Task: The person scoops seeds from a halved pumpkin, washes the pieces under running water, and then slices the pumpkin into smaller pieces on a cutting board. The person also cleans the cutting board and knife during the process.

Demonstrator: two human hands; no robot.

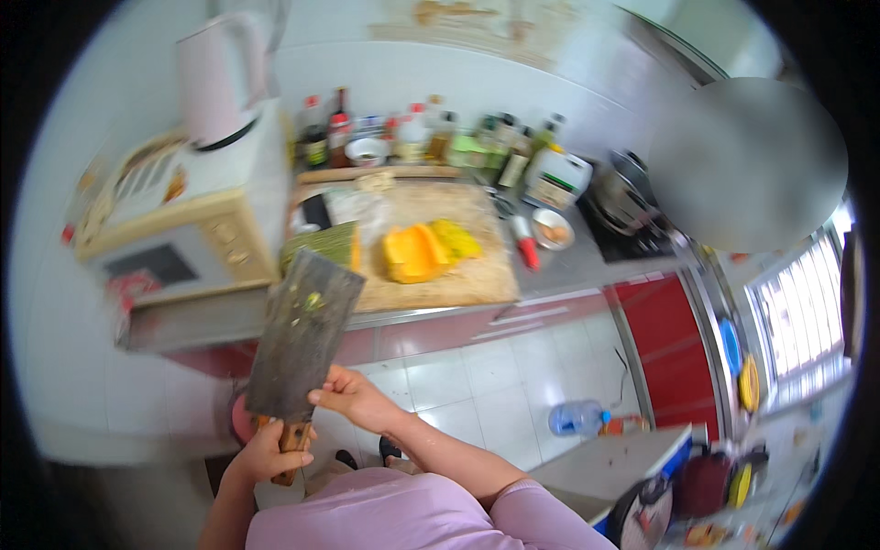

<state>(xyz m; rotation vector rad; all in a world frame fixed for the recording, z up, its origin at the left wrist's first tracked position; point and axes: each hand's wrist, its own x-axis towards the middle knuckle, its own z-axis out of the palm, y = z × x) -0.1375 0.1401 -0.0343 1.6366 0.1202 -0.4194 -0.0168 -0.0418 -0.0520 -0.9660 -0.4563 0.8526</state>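
Observation:
A broad cleaver [302, 337] is held tilted upward in front of me, with bits of yellow-green scrap stuck to its dark blade. My left hand [265, 454] grips its wooden handle. Thumb and fingers of my right hand [361, 400] pinch the blade's right edge near the handle. Beyond the blade, a wooden cutting board [440, 292] lies on the counter. It bears a hollowed orange pumpkin piece [412, 256], with yellow-green peelings [456, 240] beside it. A green-skinned pumpkin piece [323, 240] sits at the board's left, partly hidden by the blade.
A microwave [199, 227] carrying a pink kettle [218, 82] stands left. Bottles [412, 134] line the wall. Right of the board are a red-and-white peeler-like tool [526, 246], a bowl with eggs [552, 229], a white jug [557, 179] and a pot [622, 196] on the stove.

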